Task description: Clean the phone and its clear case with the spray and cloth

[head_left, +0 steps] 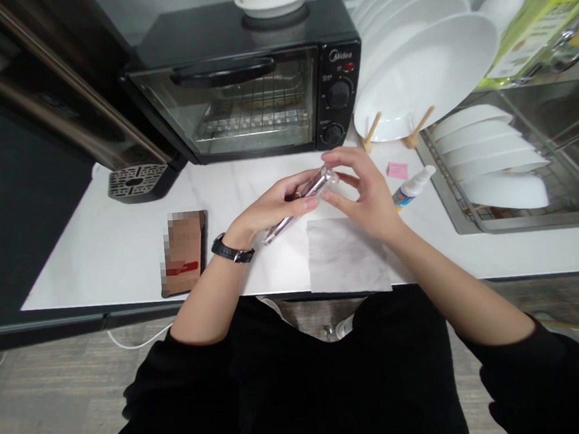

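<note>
The phone (293, 208) was held above the white counter (87, 266), in front of the black oven (250, 100). Its long axis ran diagonally: the lower end pointed to the person's left and toward the body, the upper end to the right and toward the oven. The left hand (273, 201) had its fingers closed around the phone, with the thumb on the near side. The right hand (367, 191) made a curve like the letter C — thumb and forefinger a little apart, with the corner of the clear case (331, 181) between them.

This case was glossy and transparent; the cloth (345, 259) near the right hand was grey, thin and zigzag at its front edge. The counter was smooth, with faint veins.

I counted one cloth, one white spray bottle (412, 190), one small pink slip (397, 170) and, at the left, one flat dark-edged object (185, 252) — its face partly pixelated. Two wooden pegs (373, 132) stood before several smooth white plates (418, 73).
</note>
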Available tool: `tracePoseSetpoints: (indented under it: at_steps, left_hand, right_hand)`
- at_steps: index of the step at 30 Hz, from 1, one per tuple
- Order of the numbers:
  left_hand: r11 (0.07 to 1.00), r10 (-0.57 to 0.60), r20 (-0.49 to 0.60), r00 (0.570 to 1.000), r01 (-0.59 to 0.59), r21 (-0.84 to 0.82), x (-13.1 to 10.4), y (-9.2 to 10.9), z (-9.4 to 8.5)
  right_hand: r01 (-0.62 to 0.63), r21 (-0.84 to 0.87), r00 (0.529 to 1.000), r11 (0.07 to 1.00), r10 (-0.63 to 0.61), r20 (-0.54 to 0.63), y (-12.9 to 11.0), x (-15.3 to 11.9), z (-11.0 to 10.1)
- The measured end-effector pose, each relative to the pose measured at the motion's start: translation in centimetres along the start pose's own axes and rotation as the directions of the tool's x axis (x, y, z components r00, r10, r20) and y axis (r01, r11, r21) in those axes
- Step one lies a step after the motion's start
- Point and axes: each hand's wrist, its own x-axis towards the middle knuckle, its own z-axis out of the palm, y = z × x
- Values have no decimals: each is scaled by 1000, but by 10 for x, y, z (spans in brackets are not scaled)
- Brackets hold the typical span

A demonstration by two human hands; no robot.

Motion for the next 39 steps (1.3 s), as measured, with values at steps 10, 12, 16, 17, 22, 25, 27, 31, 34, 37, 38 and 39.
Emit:
tracePoseSetpoints:
  at_steps: [10, 12, 16, 17, 22, 25, 27, 31, 34, 37, 38, 39]
  left_hand:
    - [686, -161, 197, 967, 254, -682, -2, -1, 12]
    - [666, -172, 212, 962, 272, -695, -2, 0, 9]
    - [638, -199, 237, 951, 309, -706, -3, 0, 7]
    - [633, -206, 241, 949, 317, -706, -3, 0, 8]
    - [657, -221, 185, 958, 286, -698, -2, 2, 13]
    - [683, -232, 127, 964, 255, -684, -1, 3, 15]
    - [690, -235, 109, 966, 245, -681, 0, 3, 15]
    - [693, -215, 106, 971, 228, -684, 2, -1, 11]
    - [719, -206, 78, 975, 205, -664, 1, -1, 8]
    - [735, -264, 29, 964, 220, -641, 0, 2, 8]
    - [727, -293, 17, 956, 234, -645, -1, 4, 9]
    - [715, -317, -3, 948, 237, -658, 0, 5, 9]
  right_hand:
    - [-94, 226, 987, 969, 121, -106, 31, 18, 7]
    - [-127, 256, 983, 958, 155, -93, 32, 20, 6]
    - [-164, 298, 977, 940, 196, -81, 32, 20, 6]
    - [-169, 303, 976, 938, 202, -83, 33, 20, 6]
    - [-182, 272, 968, 945, 220, -117, 36, 19, 9]
    - [-181, 254, 962, 950, 225, -156, 36, 19, 11]
    - [-177, 243, 954, 954, 227, -195, 34, 18, 13]
    - [-142, 190, 956, 972, 184, -229, 29, 14, 13]
    - [-102, 139, 983, 985, 121, -141, 24, 11, 9]
    - [-65, 151, 996, 986, 72, -42, 22, 7, 3]
    - [-58, 168, 998, 984, 62, -18, 21, 5, 0]
    - [-54, 186, 999, 981, 54, 3, 20, 3, -2]
